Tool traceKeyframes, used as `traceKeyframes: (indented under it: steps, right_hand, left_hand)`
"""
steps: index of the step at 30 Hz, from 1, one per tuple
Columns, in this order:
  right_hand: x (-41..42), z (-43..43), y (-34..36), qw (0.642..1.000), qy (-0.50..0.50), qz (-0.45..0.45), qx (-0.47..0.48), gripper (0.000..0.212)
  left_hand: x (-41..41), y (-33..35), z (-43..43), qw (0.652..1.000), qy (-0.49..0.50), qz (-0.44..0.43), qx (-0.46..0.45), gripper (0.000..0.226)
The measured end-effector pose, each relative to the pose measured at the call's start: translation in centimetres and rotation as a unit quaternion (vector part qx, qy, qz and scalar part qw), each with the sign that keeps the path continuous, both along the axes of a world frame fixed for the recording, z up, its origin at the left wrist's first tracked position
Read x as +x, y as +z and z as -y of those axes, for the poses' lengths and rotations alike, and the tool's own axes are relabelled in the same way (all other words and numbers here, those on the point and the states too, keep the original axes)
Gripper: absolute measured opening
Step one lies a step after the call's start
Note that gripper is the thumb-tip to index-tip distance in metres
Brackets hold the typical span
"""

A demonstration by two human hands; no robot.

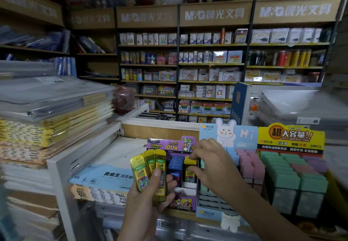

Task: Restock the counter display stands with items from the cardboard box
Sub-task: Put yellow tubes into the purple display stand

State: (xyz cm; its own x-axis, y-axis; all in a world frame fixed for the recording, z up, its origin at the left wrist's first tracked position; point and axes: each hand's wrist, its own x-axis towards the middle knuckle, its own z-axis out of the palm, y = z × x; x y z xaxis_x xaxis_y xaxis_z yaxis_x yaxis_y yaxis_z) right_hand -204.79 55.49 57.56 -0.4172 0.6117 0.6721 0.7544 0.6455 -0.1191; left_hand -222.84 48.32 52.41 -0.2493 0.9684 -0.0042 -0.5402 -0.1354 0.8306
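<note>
My left hand grips three yellow lead-refill cases, fanned upright, just left of the purple display stand. That stand holds a row of blue cases and one yellow case at its right side. My right hand pinches that yellow case in the stand, fingers on its top and side. The cardboard box is not in view.
A blue rabbit-card display stand with blue and pink cases and a yellow-card stand with green and purple cases stand to the right. Stacked paper packs fill the white rack on the left. Stocked shelves line the back wall.
</note>
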Motion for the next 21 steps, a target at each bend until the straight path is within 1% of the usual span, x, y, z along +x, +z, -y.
traceKeyframes:
  steps: [4,6,8,10,12,13,15,17,19,21]
  right_hand:
    - [-0.1,0.2,0.3,1.000,-0.015,0.008,0.002,0.024]
    - [-0.1,0.6,0.7,0.999,-0.002,-0.040,0.003,0.019]
    - [-0.2,1.2,1.3,0.993,0.033,-0.113,-0.008,0.012]
    - [-0.5,1.7,1.7,0.979,0.068,-0.183,-0.054,0.008]
    - [-0.9,2.1,2.0,0.953,0.103,-0.249,-0.142,0.010]
    - [-1.1,2.3,2.0,0.939,0.112,-0.267,-0.184,0.014]
    - [-1.3,2.3,1.9,0.928,0.109,-0.266,-0.238,0.023]
    - [-1.4,2.4,1.8,0.919,0.114,-0.261,-0.271,0.028]
    - [-1.2,2.5,1.7,0.908,0.122,-0.276,-0.291,0.028]
    - [-1.1,2.5,1.8,0.898,0.124,-0.294,-0.303,0.027]
  left_hand:
    - [0.0,0.2,0.1,1.000,-0.002,-0.003,-0.002,0.041]
    - [0.1,0.4,0.2,1.000,-0.002,-0.009,0.001,0.042]
    - [0.3,0.5,0.4,1.000,-0.002,-0.016,0.008,0.043]
    - [0.6,0.6,0.6,1.000,-0.009,-0.022,0.014,0.045]
    - [1.0,0.7,0.8,0.999,-0.023,-0.025,0.017,0.049]
    - [1.2,0.7,0.9,0.999,-0.031,-0.027,0.018,0.050]
    - [1.4,0.8,1.1,0.998,-0.047,-0.029,0.018,0.051]
    - [1.5,0.9,1.3,0.998,-0.056,-0.035,0.020,0.044]
    - [1.6,1.0,1.4,0.997,-0.061,-0.046,0.024,0.035]
    - [1.7,1.0,1.6,0.997,-0.062,-0.050,0.025,0.031]
